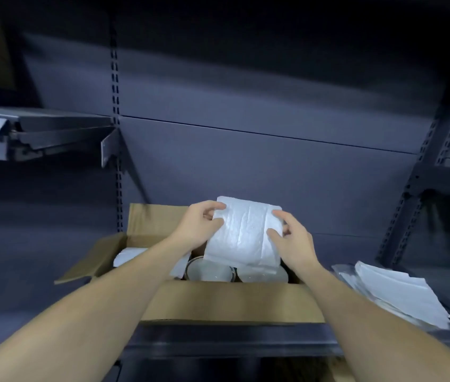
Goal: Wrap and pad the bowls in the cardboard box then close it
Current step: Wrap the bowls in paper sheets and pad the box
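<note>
Nearest the lens ran two bare forearms (86, 307), leading up to the hands. The left hand (202, 224) pinched the left edge of a white padding sheet (246, 232) between thumb and curled fingers, and the right hand (291, 238) held the opposite edge, its fingertips laid on the sheet's face. The sheet hung between them, tilted and creased lengthwise, with its lower edge dipping into the open cardboard box (218, 301). Directly below the hands sat two pale bowls side by side, a rimmed bowl (208, 271) under the left hand and a second bowl (262, 275) under the right, both apparently still bare. By my reading the padding step was in hand: the next move called for lowering the sheet over or between the bowls and tucking it down without knocking them together. Left of the left forearm, inside the box, lay something white (127, 256), either a wrapped item or more padding; I could not tell which. Right of the right forearm a loose stack of sheets (400, 293) rested on the dark shelf (232, 343). Much of the second bowl was covered by the sheet, the box floor was out of sight, the flaps stood open, and motion blur softened the edges.
</note>
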Tool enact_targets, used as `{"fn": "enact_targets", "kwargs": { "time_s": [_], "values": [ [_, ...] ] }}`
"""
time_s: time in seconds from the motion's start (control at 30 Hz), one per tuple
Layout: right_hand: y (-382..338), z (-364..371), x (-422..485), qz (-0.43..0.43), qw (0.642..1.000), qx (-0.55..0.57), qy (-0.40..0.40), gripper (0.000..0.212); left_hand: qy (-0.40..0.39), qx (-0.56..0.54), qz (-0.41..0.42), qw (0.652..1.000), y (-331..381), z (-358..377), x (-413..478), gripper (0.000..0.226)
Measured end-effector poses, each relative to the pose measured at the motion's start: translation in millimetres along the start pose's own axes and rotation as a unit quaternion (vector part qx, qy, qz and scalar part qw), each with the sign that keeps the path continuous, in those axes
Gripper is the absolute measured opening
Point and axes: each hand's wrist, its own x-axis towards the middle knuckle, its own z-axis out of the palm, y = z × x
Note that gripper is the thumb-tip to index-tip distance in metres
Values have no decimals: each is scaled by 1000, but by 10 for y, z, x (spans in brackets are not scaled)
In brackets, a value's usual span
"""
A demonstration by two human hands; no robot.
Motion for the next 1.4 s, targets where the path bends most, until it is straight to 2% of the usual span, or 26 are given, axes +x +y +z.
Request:
{"fn": "enact_targets", "kwargs": {
  "time_s": [0.17, 0.3, 0.53, 0.6, 0.7, 0.83, 0.93, 1.0, 1.1, 1.23, 1.4],
  "values": [
    [-52, 405, -20, -10, 997, -30, -75, 37, 2, 20, -55, 998, -374, -294, -77, 33],
    [-15, 625, -12, -14, 993, -51, -103, 32, -4, 48, -73, 996, -606, -414, -132, 36],
    [86, 850, 59, 67, 982, -56, -166, 20, -37, 99, -110, 988, -904, -418, -70, 35],
    [98, 883, 119, 94, 976, -57, -187, 22, -44, 106, -112, 987, -943, -396, -40, 37],
    [156, 971, 199, 138, 967, -63, -204, 37, -56, 116, -119, 984, -1025, -366, 44, 41],
    [256, 1090, 282, 176, 964, -37, -195, 43, -52, 111, -99, 987, -1066, -412, 107, 56],
    [312, 1184, 324, 183, 966, -30, -183, 40, -27, 192, -55, 979, -1108, -497, 92, 45],
    [364, 1248, 332, 184, 969, -24, -161, 37, -38, 224, -5, 974, -1142, -539, 62, 38],
    [351, 1291, 330, 163, 972, -36, -168, 26, -115, 235, 34, 965, -1115, -517, -12, 40],
    [291, 1289, 347, 115, 974, -88, -174, 24, -196, 312, 24, 929, -1086, -400, -36, 70],
    [238, 1126, 341, 13, 965, -219, -140, 26, -216, 399, 16, 891, -1045, -270, 28, 59]
  ]
}}
